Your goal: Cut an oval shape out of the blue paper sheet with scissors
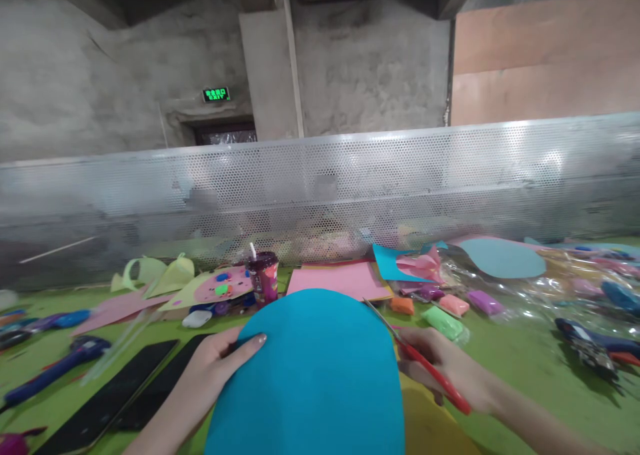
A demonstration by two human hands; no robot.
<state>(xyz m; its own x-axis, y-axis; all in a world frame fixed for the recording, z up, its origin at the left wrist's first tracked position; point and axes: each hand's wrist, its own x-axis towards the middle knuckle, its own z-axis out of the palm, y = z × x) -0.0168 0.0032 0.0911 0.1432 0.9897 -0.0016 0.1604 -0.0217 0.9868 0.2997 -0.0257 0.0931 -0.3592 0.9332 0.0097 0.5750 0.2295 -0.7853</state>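
Note:
A large blue sheet of paper (320, 368) with a rounded top edge fills the middle of the view. My left hand (220, 362) pinches its left edge, thumb on the front face and the other fingers mostly behind. In my right hand (435, 362) are red-handled scissors (440, 382), fingers wrapped round the handles. The blades point up and left, close to the sheet's upper right edge; whether they touch the paper I cannot tell. Behind the sheet, at lower right, lies yellow paper (430, 422).
Pink paper (330, 280) and a purple drink cup (263, 278) with a straw stand beyond the sheet. Coloured clay packs (445, 322) lie to the right, a blue glue gun (60, 368) and black slabs (110, 395) to the left. A perforated metal screen (325, 195) edges the green table.

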